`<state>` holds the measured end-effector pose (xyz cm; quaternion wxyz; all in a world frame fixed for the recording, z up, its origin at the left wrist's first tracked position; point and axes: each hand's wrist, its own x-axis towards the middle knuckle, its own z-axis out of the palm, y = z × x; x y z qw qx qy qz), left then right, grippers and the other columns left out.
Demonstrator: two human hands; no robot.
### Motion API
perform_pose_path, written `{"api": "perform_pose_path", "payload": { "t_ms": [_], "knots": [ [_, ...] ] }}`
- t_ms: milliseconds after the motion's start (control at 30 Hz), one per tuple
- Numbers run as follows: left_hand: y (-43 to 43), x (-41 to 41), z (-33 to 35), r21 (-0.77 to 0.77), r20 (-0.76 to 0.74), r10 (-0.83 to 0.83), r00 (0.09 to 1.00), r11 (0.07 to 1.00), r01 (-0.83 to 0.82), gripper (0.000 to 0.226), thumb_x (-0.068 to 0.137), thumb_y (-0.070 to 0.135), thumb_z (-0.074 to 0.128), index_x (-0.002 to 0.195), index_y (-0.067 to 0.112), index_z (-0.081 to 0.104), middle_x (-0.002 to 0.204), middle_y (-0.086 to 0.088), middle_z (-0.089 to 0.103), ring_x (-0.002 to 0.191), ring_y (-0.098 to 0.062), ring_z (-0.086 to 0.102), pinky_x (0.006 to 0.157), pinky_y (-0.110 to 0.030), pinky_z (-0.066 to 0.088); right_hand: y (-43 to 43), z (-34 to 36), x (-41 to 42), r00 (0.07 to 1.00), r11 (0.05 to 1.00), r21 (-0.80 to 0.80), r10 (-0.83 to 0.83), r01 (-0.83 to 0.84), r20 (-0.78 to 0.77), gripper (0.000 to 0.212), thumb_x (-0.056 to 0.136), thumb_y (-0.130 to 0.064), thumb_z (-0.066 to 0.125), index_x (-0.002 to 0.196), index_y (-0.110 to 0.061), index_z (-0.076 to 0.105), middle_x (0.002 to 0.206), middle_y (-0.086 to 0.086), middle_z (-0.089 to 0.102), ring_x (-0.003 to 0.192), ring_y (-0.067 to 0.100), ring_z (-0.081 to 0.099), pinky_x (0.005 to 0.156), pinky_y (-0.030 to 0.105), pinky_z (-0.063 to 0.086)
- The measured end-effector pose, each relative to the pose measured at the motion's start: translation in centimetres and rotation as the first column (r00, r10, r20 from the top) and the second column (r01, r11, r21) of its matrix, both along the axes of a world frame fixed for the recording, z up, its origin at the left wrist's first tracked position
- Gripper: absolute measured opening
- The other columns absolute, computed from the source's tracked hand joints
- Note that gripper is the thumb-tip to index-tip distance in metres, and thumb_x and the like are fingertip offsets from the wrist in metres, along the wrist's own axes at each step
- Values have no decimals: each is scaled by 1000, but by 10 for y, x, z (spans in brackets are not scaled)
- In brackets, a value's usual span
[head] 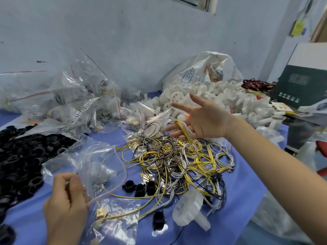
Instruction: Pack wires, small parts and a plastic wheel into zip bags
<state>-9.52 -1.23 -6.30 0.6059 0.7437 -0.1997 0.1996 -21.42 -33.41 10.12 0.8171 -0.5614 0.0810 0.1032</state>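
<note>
The table under its blue cover is crowded from edge to edge. Against the far wall lies the heap of white plastic wheels spilling from a sack, and at my left a spread of black rings. In the middle sits the tangle of wires, yellow, white and black, their loops running every way with no single long axis. My right hand is stretched out over the tangle's far edge, fingers spread and loose, with a few yellow strands draped across the lower ones; I cannot tell whether they are truly pinched. The wires lie directly beneath and toward me from that hand, so it is the nearer one by far. My left hand stays close to my body, clenched on the rim of an open zip bag. One loose wheel rests near the front edge.
</note>
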Motion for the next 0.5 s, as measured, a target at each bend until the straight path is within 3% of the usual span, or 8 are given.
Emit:
{"api": "perform_pose_path", "payload": {
  "t_ms": [200, 267, 367, 433, 500],
  "knots": [
    [0, 1, -2, 21, 9, 11, 1000, 1000, -11, 25, 84, 61, 32, 80, 39, 43, 57, -1, 60, 51, -6, 59, 49, -25, 42, -12, -7, 0, 985, 981, -169, -114, 92, -130, 75, 86, -74, 25, 146, -30, 30, 108, 26, 64, 111, 49, 56, 76, 46, 55],
    [1, 1, -3, 32, 19, 17, 1000, 999, -18, 25, 85, 60, 31, 80, 39, 44, 53, 0, 57, 53, -6, 59, 50, -28, 42, -13, -13, 3, 967, 958, -269, -158, 100, -200, 80, 84, -76, 22, 148, -27, 28, 117, 23, 55, 108, 47, 59, 77, 45, 54],
    [0, 0, -1, 29, 22, 11, 1000, 1000, -12, 22, 85, 58, 32, 79, 40, 44, 55, 2, 58, 54, -5, 59, 50, -28, 42, -9, -20, 10, 921, 883, -458, -254, 96, -296, 92, 82, -80, 15, 150, -17, 24, 151, 21, 24, 112, 41, 59, 83, 42, 51],
    [0, -2, 0, 28, 19, 7, 1000, 1000, -7, 21, 85, 57, 33, 79, 40, 43, 58, -1, 59, 54, -5, 59, 50, -28, 42, -6, -24, 17, 887, 780, -620, -346, 90, -307, 98, 81, -81, 13, 148, -11, 25, 157, 17, 10, 133, 40, 36, 101, 43, 41],
    [0, -2, 0, 30, 22, 9, 1000, 1000, -9, 22, 85, 57, 33, 79, 39, 43, 57, 0, 59, 54, -6, 58, 50, -29, 42, -2, -28, 25, 874, 676, -730, -410, 100, -260, 95, 82, -80, 15, 148, -13, 26, 157, 13, 14, 142, 40, 17, 111, 49, 25]
  ]
}}
